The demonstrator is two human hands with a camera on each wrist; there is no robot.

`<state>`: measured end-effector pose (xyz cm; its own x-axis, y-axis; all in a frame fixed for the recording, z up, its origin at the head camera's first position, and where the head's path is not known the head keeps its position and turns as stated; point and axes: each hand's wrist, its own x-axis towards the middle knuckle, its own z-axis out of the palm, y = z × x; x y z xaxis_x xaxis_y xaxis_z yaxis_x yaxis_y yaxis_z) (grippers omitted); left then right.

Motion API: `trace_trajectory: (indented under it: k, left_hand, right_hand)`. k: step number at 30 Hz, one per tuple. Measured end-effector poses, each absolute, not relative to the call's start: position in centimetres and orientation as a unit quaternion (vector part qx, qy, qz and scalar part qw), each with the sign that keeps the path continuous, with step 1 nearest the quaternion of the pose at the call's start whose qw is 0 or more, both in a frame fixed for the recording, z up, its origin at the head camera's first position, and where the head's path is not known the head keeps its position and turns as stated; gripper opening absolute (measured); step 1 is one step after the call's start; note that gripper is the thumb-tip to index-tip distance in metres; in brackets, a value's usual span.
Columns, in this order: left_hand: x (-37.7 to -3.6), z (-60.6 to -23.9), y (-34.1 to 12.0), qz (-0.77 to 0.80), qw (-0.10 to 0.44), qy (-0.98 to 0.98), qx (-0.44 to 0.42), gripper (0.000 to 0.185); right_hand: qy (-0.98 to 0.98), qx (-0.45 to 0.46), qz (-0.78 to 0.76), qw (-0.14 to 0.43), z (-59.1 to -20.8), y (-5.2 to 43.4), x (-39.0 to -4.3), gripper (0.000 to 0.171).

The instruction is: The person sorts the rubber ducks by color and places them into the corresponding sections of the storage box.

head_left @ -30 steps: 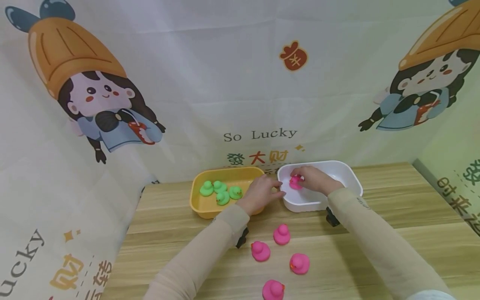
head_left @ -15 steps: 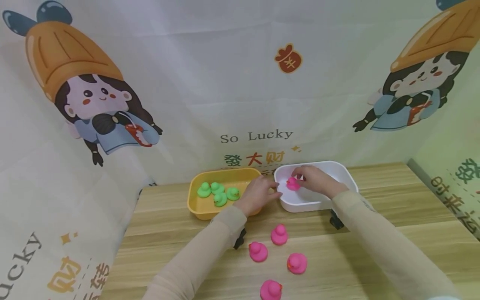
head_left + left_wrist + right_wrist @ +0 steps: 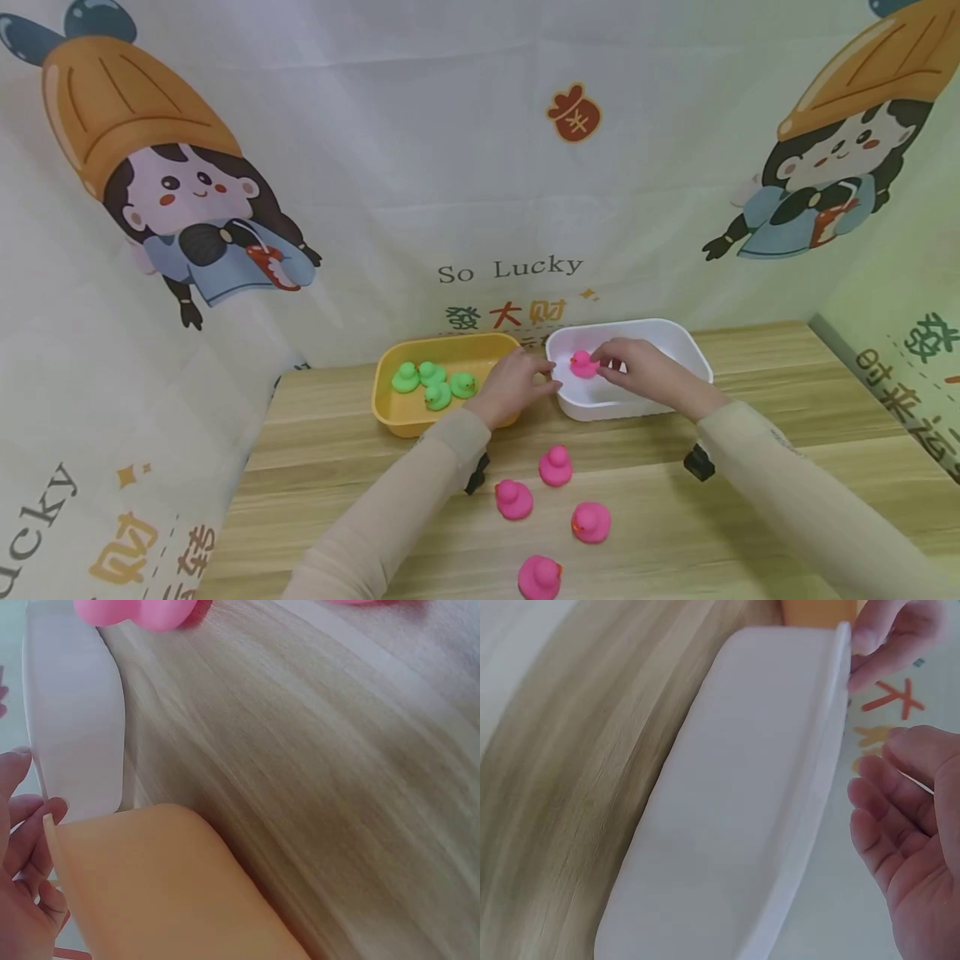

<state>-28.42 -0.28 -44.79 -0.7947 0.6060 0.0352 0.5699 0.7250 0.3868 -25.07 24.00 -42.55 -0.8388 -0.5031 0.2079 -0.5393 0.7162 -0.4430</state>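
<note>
In the head view, a pink rubber duck [image 3: 583, 364] sits in the left part of the white tray [image 3: 630, 409]. My right hand [image 3: 640, 367] hovers just right of this duck, its fingers loosely bent. The right wrist view shows nothing between the right hand's [image 3: 922, 825] thumb and fingers, above the white tray's rim [image 3: 780, 855]. My left hand [image 3: 513, 385] reaches over the right end of the yellow tray [image 3: 410, 430], its fingertips touching the white tray's left end. Several green rubber ducks [image 3: 437, 396] lie in the yellow tray.
Several more pink ducks [image 3: 556, 466] are scattered on the wooden table [image 3: 315, 467] in front of the trays. A printed cloth [image 3: 420, 167] hangs behind the table. Each wrist carries a small black device [image 3: 699, 463].
My right hand has let go of the pink duck and drawn back a little to the right. That duck stays in the white tray. The left hand keeps its place.
</note>
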Motion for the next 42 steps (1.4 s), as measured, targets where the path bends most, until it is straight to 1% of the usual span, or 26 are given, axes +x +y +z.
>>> trace_trajectory:
  k: [7,13,16,23,30,35,37,42]
  left_hand:
    - [-28.5,-44.6,-0.3,0.185,0.052,0.926,0.324,0.039]
    - [-28.6,-44.7,-0.3,0.184,0.052,0.926,0.324,0.038]
    - [-28.7,-44.8,-0.3,0.188,0.05,0.926,0.324,0.037]
    - [-28.5,-44.7,-0.4,0.199,0.049,0.925,0.321,0.037]
    - [-28.6,-44.8,-0.3,0.203,0.053,0.924,0.319,0.038]
    - [-28.7,-44.9,-0.4,0.204,0.058,0.925,0.316,0.039]
    - [-28.7,-44.9,-0.4,0.204,0.058,0.925,0.315,0.039]
    - [-28.7,-44.9,-0.4,0.202,0.06,0.925,0.316,0.039]
  right_hand:
    - [-0.913,0.321,0.245,0.058,-41.7,24.1,-22.1,0.013]
    - [-0.9,0.355,0.244,0.06,-41.6,23.7,-20.5,0.015]
    - [-0.899,0.36,0.243,0.053,-41.8,23.5,-19.9,0.016]
    - [-0.9,0.355,0.251,0.015,-42.4,23.4,-18.1,0.016]
    - [-0.884,0.391,0.258,0.011,-43.1,23.1,-16.4,0.017]
    - [-0.884,0.389,0.257,-0.011,-43.2,22.9,-15.5,0.019]
    - [-0.884,0.388,0.261,-0.014,-43.4,22.8,-15.1,0.018]
    - [-0.868,0.416,0.272,0.001,-44.2,22.6,-14.4,0.017]
